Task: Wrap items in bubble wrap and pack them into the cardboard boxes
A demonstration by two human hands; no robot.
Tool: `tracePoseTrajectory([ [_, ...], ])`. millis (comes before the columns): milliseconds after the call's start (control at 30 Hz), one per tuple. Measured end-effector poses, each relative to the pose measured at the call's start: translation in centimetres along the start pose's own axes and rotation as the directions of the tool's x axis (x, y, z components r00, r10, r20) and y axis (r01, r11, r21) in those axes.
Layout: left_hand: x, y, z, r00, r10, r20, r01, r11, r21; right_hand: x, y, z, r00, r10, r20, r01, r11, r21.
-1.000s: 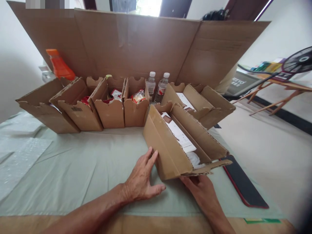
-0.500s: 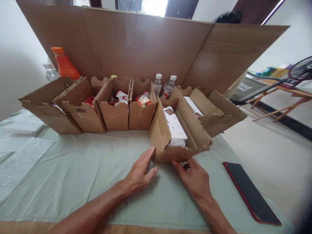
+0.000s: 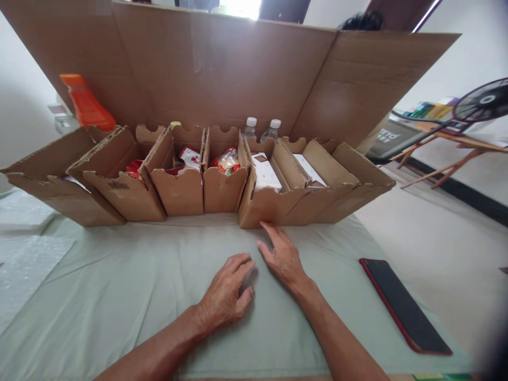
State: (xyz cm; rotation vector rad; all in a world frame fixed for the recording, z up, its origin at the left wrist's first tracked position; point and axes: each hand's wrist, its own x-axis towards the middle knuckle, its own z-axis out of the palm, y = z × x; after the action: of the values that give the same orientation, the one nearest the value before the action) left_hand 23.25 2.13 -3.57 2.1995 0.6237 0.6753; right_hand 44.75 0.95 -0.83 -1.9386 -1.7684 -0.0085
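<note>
My right hand (image 3: 282, 257) reaches to the lower front of a cardboard bin (image 3: 273, 209), its fingertips at or very near the bottom edge. White perforated pieces (image 3: 265, 172) lie inside that bin. My left hand (image 3: 228, 288) rests over the cloth nearer to me, fingers spread, holding nothing. The bin stands in a row with other cardboard bins; the one just left of it (image 3: 224, 191) holds a red and clear packet (image 3: 228, 161). Farther left, a bin (image 3: 178, 193) contains a red and white packet (image 3: 190, 157), and another (image 3: 130, 198) has something red in it.
A tall cardboard panel (image 3: 222, 69) stands behind the bins. Between them show an orange bottle (image 3: 88, 106) and two white-capped clear bottles (image 3: 271, 131). A phone (image 3: 405, 307) lies at right on the green cloth (image 3: 138, 296), bubble wrap (image 3: 32, 264) at left.
The bin with white pieces has moved back into line with the row. My left hand has come off its corner and drawn back; my right hand has shifted left and forward.
</note>
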Motion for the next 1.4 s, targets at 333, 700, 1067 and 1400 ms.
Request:
tracePoseTrajectory([
  [333,0.4,0.4,0.0,0.999,0.046,0.014,-0.046,0.998,0.041,-0.2,1.8,2.0,1.0,-0.016,0.003,0.016,1.0,0.002],
  [700,0.7,0.3,0.0,0.995,0.087,-0.039,-0.087,0.996,0.011,1.6,-3.7,-1.1,0.991,-0.079,-0.104,0.094,0.984,0.149],
  [1067,-0.4,1.3,-1.5,0.956,-0.007,-0.295,0.001,1.0,-0.019,13.2,-14.1,-5.2,0.999,0.041,0.003,-0.041,0.994,-0.098],
  [1400,-12.3,3.2,-7.2,0.748,-0.213,-0.629,0.222,0.973,-0.065,-10.7,-7.4,-12.4,0.941,-0.202,-0.271,0.243,0.962,0.126],
])
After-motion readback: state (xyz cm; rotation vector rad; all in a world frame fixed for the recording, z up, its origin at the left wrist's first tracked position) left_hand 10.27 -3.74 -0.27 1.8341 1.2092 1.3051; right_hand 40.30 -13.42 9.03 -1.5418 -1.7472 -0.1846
